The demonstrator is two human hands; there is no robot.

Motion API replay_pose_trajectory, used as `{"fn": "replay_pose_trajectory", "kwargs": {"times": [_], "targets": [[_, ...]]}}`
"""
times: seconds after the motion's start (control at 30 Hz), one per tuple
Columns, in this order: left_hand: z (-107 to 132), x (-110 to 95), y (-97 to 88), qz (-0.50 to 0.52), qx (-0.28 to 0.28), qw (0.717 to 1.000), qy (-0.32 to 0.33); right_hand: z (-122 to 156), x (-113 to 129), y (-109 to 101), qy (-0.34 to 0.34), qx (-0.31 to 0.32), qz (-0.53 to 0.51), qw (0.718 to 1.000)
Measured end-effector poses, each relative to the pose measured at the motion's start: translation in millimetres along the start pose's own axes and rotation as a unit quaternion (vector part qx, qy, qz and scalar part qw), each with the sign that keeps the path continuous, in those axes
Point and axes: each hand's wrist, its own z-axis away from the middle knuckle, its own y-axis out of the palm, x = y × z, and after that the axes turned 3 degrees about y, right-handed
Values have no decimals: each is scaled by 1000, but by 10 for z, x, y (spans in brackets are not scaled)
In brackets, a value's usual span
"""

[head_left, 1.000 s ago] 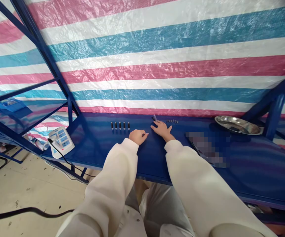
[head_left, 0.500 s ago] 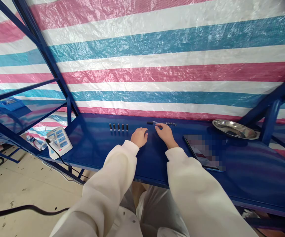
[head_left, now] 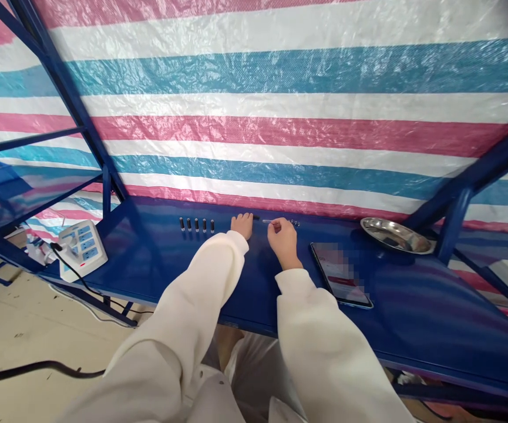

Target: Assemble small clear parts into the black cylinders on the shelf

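My left hand [head_left: 242, 225] lies on the blue tabletop with fingers stretched forward, its fingertips at the left end of a small black cylindrical piece [head_left: 256, 218]. Beside that piece, in line with it, is a thin clear tube-like piece [head_left: 266, 221]. The thumb and fingers of my right hand [head_left: 282, 238] pinch the right end of this clear piece. Several small shiny metal parts [head_left: 296, 223] lie just beyond my right hand, partly hidden by it. To the left, several short black cylinders with silvery lower ends [head_left: 197, 225] stand in a row.
A phone or tablet [head_left: 339, 275] rests right of my right arm, with a shallow metal dish [head_left: 397, 235] behind it. At the left end sits a white power strip [head_left: 83, 249] with a black cable. Blue frame posts [head_left: 454, 226] and a striped plastic sheet [head_left: 254, 129] border the table.
My left hand has moved forward and right, up to the black piece. My right hand has closed in on the clear piece. The whole view has shifted slightly to the right.
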Motion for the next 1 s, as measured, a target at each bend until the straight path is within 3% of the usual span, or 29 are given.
{"fn": "replay_pose_trajectory", "kwargs": {"times": [0.3,0.57,0.77,1.0], "targets": [[-315,62,88,5,-22,1000,21,3,42,-23,-16,-18,19,1000],[-402,-95,22,15,-4,1000,7,-2,112,-57,-28,-30,23,999],[-173,-183,-65,-8,-6,1000,-17,1,157,-71,-24,-41,-12,999],[368,-157,-320,-10,43,999,-18,7,189,-81,-10,-50,-75,996]]}}
